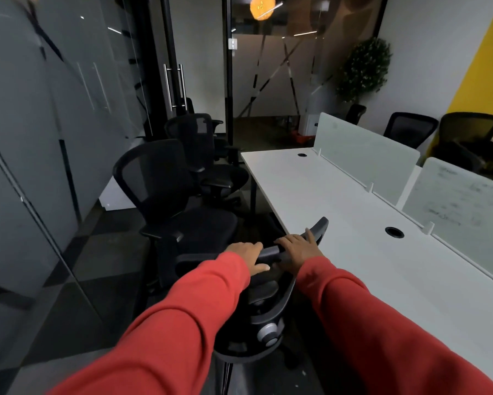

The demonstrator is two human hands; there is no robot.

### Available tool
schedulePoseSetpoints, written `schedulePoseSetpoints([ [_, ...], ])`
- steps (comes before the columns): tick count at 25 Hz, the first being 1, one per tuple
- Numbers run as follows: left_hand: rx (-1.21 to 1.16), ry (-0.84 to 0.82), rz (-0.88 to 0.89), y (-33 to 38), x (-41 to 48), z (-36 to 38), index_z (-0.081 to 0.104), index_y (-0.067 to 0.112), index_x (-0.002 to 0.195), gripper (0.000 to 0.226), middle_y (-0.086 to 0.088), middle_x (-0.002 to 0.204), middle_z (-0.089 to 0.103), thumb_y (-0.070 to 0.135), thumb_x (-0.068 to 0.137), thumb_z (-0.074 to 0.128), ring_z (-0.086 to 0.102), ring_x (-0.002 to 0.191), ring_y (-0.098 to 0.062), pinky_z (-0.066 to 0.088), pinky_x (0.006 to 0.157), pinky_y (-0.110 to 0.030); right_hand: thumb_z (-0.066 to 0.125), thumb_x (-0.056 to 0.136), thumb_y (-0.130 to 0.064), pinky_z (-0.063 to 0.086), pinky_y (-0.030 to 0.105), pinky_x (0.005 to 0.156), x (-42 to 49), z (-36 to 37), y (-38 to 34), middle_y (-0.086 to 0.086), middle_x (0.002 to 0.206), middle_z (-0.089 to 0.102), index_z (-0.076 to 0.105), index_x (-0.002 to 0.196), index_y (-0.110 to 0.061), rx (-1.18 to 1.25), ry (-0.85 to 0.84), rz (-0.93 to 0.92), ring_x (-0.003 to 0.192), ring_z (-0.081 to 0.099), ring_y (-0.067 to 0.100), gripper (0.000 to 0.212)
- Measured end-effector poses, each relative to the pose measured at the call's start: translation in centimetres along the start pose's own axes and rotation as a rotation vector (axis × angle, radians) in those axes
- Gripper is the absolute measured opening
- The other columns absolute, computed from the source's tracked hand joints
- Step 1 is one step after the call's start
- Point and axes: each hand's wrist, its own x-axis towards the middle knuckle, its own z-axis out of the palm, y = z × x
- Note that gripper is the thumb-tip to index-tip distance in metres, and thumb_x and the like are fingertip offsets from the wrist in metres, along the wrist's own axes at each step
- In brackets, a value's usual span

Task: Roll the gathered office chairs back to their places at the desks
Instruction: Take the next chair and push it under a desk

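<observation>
Head view. Both arms in red sleeves reach forward and down.

Left hand (246,256) grasps the top rail of the nearest black mesh-backed office chair (271,312), fingers curled over the rail, thumb underneath. Right hand (298,249) grips the same rail just beside it, fingers wrapped over the front edge, thumb lying along the rail.

This chair stands at the near left edge of the long white desk (353,246), its backrest tilted, right upper corner reaching over the desk edge. Grey adjustment knob visible low on the back frame.

Ahead, a second black mesh chair (165,189) and behind it a third black chair (194,138) stand in a row between the frosted glass wall (40,124) and the desk end.

Pale frosted divider panels (365,155) run along the desk's far side. Round black cable grommet (394,232) in the desktop. Beyond the dividers, two more dark chairs (409,129). Potted green shrub (365,69) in the far corner.
</observation>
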Motion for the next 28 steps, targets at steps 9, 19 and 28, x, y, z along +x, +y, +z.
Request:
schedulePoseSetpoints([
  [9, -0.01, 0.025, -0.052, -0.1, 0.7, 0.7, 0.063, 0.029, 0.108, 0.072, 0.001, 0.094, 0.068, 0.087, 0.072, 0.041, 0.064, 0.088, -0.024, 0.049, 0.077, -0.036, 0.042, 0.053, -0.094, 0.054, 0.035, 0.07, 5.9, 1.7, 4.1, -0.005, 0.077, 0.07, 0.068, 0.097, -0.03, -0.096, -0.012, -0.287, 0.07, 0.066, 0.02, 0.082],
  [19, 0.08, 0.174, -0.186, 0.6, -0.3, 2.3, 0.061, 0.029, 0.111, 0.078, 0.005, 0.096, 0.069, 0.09, 0.072, 0.032, 0.065, 0.088, -0.021, 0.049, 0.076, -0.034, 0.036, 0.052, -0.095, 0.054, 0.034, 0.07, 5.0, 2.0, 3.7, -0.004, 0.073, 0.07, 0.069, 0.1, -0.031, -0.087, 0.074, -0.284, 0.068, 0.066, 0.021, 0.087],
  [28, 0.075, 0.12, -0.064, -1.4, -3.3, 2.0, 0.063, 0.023, 0.109, 0.079, 0.0, 0.091, 0.068, 0.088, 0.074, 0.036, 0.064, 0.088, -0.023, 0.046, 0.077, -0.033, 0.03, 0.053, -0.097, 0.053, 0.032, 0.065, 2.2, 1.4, -0.1, -0.002, 0.069, 0.067, 0.069, 0.094, -0.026, -0.096, 0.055, -0.226, 0.065, 0.064, 0.022, 0.091],
])
